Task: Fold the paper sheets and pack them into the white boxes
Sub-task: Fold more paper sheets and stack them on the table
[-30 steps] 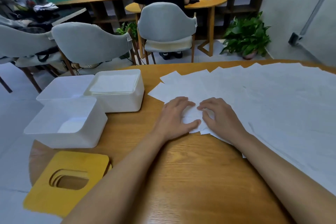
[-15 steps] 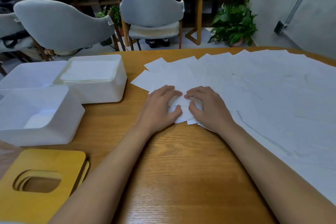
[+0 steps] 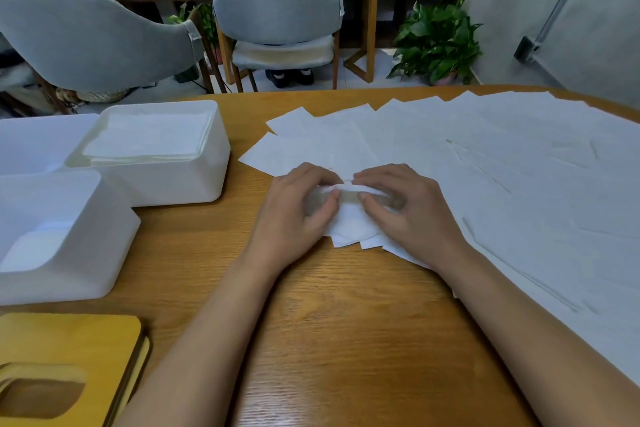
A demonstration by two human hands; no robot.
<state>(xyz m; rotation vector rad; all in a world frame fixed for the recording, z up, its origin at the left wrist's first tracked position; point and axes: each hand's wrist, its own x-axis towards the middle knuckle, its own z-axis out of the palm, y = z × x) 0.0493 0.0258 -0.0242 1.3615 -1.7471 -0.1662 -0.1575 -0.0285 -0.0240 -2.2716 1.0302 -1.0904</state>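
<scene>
1. At the middle of the table (image 3: 346, 340), the left hand (image 3: 294, 211) and right hand (image 3: 412, 215) lie side by side, with their fingertips almost meeting.
2. Both hands pinch one sheet (image 3: 349, 229) between thumb and curled fingers. A raised fold of it runs between the fingertips.
3. This sheet lies at the near left end of the fan (image 3: 502, 191) of overlapping sheets that covers the right side of the table.
4. Left of the hands stands the far box (image 3: 180, 184). A stack (image 3: 149, 135) of folded paper fills it nearly to the rim.
5. The near box (image 3: 90, 270) sits just beside it, closer to the person, with a little paper at its bottom.
6. A third box (image 3: 38, 139) stands left of the far box.
7. A yellow lid (image 3: 86, 343) with an oval slot lies at the near left corner.
8. Beyond the table are grey chairs (image 3: 277, 0) and a plant (image 3: 440, 42).
</scene>
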